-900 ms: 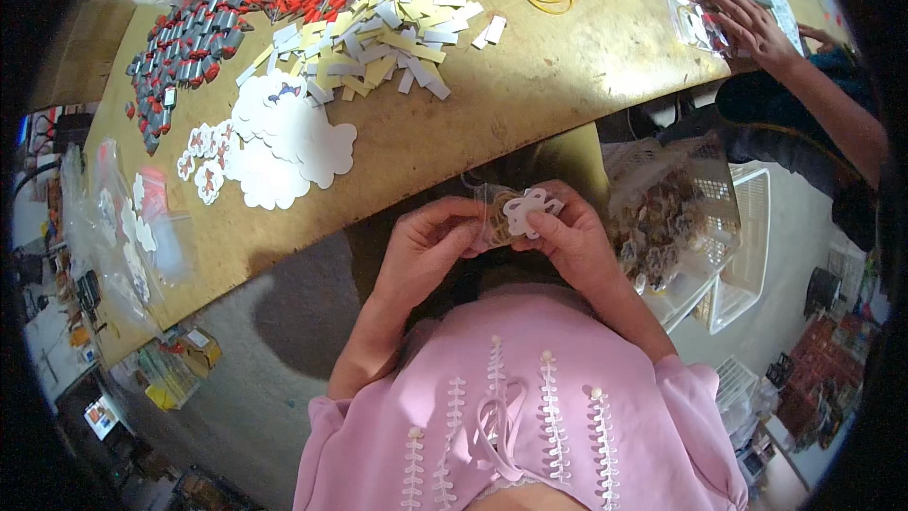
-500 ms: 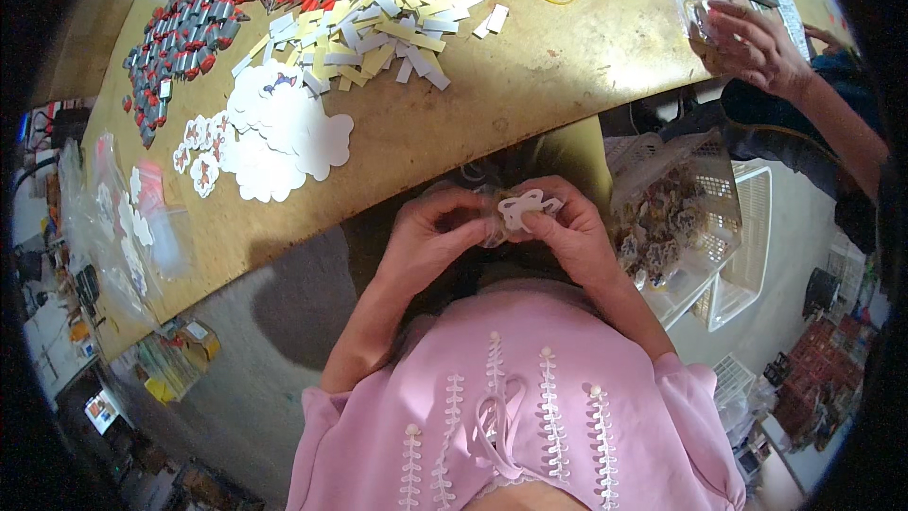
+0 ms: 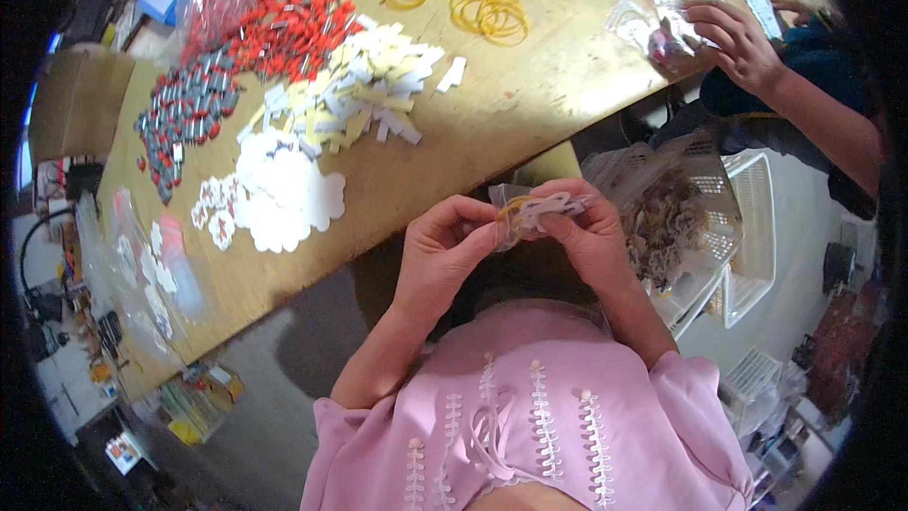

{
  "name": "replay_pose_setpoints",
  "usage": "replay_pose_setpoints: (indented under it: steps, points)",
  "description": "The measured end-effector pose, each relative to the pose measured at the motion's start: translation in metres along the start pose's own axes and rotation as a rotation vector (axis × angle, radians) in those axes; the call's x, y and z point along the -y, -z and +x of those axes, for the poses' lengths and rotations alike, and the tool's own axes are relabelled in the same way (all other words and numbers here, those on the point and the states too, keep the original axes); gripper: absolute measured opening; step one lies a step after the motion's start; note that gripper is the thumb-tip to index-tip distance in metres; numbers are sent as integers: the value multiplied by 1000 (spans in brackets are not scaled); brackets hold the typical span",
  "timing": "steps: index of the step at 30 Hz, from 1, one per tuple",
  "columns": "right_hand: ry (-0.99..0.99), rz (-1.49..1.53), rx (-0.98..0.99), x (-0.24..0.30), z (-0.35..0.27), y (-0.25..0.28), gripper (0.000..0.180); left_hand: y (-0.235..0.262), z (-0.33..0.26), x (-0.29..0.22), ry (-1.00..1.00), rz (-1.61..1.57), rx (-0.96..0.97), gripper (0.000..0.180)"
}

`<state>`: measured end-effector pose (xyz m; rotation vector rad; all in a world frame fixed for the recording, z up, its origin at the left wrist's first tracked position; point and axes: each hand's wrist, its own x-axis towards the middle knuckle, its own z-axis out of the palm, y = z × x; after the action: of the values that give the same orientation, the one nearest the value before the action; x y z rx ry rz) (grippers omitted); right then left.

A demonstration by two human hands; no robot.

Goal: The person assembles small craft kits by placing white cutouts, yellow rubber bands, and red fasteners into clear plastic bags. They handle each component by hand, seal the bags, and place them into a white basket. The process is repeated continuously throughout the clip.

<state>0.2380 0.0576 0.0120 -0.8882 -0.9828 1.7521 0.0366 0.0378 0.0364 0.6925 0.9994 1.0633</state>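
Over my lap, just off the near table edge, both hands meet around a small clear plastic bag [image 3: 502, 195]. My left hand [image 3: 440, 251] pinches the bag's left side between thumb and fingertips. My right hand [image 3: 594, 238] is closed on a white wavy-edged cut-out [image 3: 553, 206], its thumb pressed on the front. Something yellow, perhaps a rubber band, shows between the bag and the cut-out. Whether the cut-out sits partly inside the bag I cannot tell. Fingers hide the back of both things.
On the table lie white cloud-shaped cards [image 3: 284, 208], small printed cards [image 3: 214, 206], yellow and white strips [image 3: 350, 95], red and grey parts [image 3: 194, 99] and rubber bands [image 3: 487, 17]. Right of me stands a crate [image 3: 724, 218] with bagged pieces. A co-worker's hand [image 3: 742, 43] handles small bags.
My hands stay together, with the bag and cut-out turned slightly so more yellow shows. The view has shifted, and the co-worker's hand has changed pose over the small bags.
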Motion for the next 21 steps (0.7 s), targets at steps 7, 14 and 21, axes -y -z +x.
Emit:
replay_pose_setpoints:
  steps: [7,14,21]
  points:
    - [82,255,-106,21,14,13,25,-35,26,-30,-162,138,-28,5]
    - [82,510,-218,26,31,22,21,-47,69,-61,-241,177,-74,5]
    - [62,562,-173,30,40,34,26,-51,93,-66,-207,160,-17,9]
